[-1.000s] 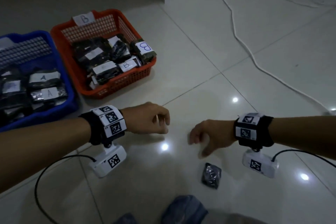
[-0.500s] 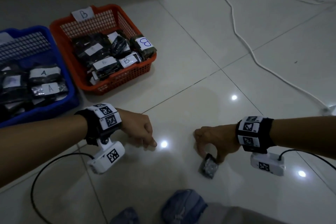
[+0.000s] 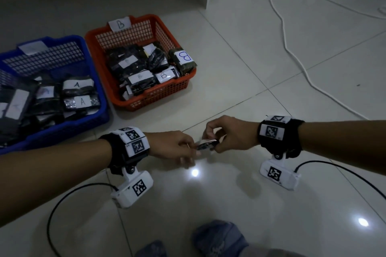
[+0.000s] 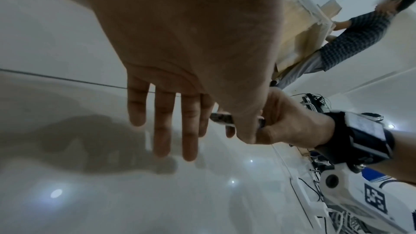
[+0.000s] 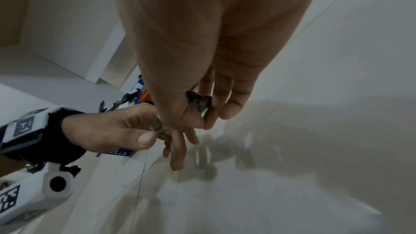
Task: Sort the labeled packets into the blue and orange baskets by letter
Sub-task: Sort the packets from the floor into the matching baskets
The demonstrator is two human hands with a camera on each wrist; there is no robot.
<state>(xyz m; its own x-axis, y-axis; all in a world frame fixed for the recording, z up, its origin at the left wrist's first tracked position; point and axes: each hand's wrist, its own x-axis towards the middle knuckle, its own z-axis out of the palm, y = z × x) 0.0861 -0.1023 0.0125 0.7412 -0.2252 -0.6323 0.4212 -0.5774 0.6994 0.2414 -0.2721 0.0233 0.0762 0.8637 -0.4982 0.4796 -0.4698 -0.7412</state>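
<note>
A small dark foil packet is held above the tiled floor, pinched at one end by the right hand, at the other by the left hand, probably to be passed over, the blue basket and orange basket being leftward.

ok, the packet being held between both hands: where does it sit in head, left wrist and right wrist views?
Head: packet at centre, between left hand and right hand.
Left wrist: dark sliver right of centre, past the fingers.
Right wrist: centre, pinched at the fingertips.
Shared landmark: both hands meeting on it, above the tiled floor.
</note>
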